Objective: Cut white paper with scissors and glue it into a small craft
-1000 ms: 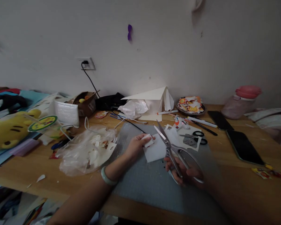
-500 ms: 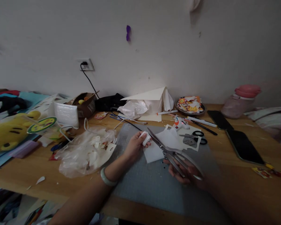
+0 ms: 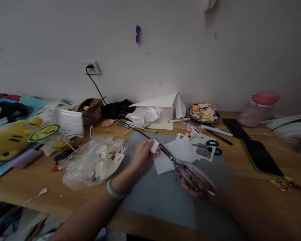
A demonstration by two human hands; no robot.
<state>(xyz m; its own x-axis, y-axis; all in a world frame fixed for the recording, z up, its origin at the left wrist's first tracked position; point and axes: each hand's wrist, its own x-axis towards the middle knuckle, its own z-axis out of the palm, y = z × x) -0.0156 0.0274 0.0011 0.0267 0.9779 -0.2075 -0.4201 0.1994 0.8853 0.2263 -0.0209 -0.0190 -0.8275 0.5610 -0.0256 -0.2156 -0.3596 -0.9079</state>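
Pinched between the thumb and fingers of my left hand (image 3: pixel 143 154) is a small white piece of paper (image 3: pixel 154 146). My right hand (image 3: pixel 194 187) is wrapped round the handles of large metal scissors (image 3: pixel 177 162). Their blades point up and left, and the tips lie at the right edge of the small piece. Whether the blades have paper between them I cannot tell. Beneath the scissors, white paper sheets (image 3: pixel 182 149) lie on a grey cutting mat (image 3: pixel 165 204). A second pair of scissors with black handles (image 3: pixel 212 143) rests on cut paper to the right.
A crumpled plastic bag (image 3: pixel 82 170) lies left of the mat. Behind the mat are a white glue gun (image 3: pixel 194 131), markers (image 3: pixel 217 130) and a bowl of cutouts (image 3: pixel 204 113). Two phones (image 3: pixel 262 157) and a pink-lidded bottle (image 3: pixel 261 107) stand or lie at the right.
My left hand has shifted slightly left and turned the small paper piece more upright. The scissor blades have come closer together. My right hand keeps its grip in nearly the same place.
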